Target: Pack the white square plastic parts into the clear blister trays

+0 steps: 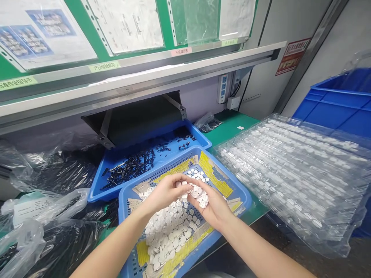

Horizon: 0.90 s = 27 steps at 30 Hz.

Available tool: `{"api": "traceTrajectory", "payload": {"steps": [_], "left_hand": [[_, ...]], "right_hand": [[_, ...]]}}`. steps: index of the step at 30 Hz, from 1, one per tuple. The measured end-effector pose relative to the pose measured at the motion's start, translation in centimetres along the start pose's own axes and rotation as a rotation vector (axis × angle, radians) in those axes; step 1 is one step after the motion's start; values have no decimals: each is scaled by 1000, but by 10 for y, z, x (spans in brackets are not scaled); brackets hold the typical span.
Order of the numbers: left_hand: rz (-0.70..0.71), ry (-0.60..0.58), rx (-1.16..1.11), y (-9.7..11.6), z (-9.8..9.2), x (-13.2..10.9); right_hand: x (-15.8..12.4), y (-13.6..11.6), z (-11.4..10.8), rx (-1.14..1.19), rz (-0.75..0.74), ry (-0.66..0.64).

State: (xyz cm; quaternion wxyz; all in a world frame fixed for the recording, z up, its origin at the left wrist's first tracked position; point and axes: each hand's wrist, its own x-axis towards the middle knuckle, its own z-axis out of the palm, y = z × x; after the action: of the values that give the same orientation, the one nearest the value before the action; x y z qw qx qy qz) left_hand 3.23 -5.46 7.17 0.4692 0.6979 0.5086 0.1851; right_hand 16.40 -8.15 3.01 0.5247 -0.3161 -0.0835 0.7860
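A stack of clear plastic blister trays (290, 181) lies at the right of the frame, on a green workbench (232, 129). At centre, a blue perforated plastic basket (232, 193) holds a heap of small white rounded-square pieces (171, 235). It partly overlaps a blue plastic tray (185, 133) of black plastic parts (130, 170) behind it. Above the heap, the right hand (210, 208) curls closed around a cluster of the white pieces. The half-closed left hand (164, 193) touches that cluster with its fingertips (182, 184), though whether it grips any cannot be told.
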Motion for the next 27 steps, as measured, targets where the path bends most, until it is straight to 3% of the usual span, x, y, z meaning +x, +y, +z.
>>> {"api": "traceTrajectory", "payload": {"steps": [12,16,20,24,27], "left_hand": [[-53,47,-482,-17,1,10],[-66,60,-534,-17,4,12],[-1,126,-398,-15,10,14],[81,284,-26,-6,16,13],[58,270,19,2,16,12]], "right_hand": [[4,-1,-4,-21,54,17],[4,0,-3,-63,113,38],[3,2,0,-108,176,-6],[2,2,2,-105,196,-32],[3,1,1,-98,207,-21]]}}
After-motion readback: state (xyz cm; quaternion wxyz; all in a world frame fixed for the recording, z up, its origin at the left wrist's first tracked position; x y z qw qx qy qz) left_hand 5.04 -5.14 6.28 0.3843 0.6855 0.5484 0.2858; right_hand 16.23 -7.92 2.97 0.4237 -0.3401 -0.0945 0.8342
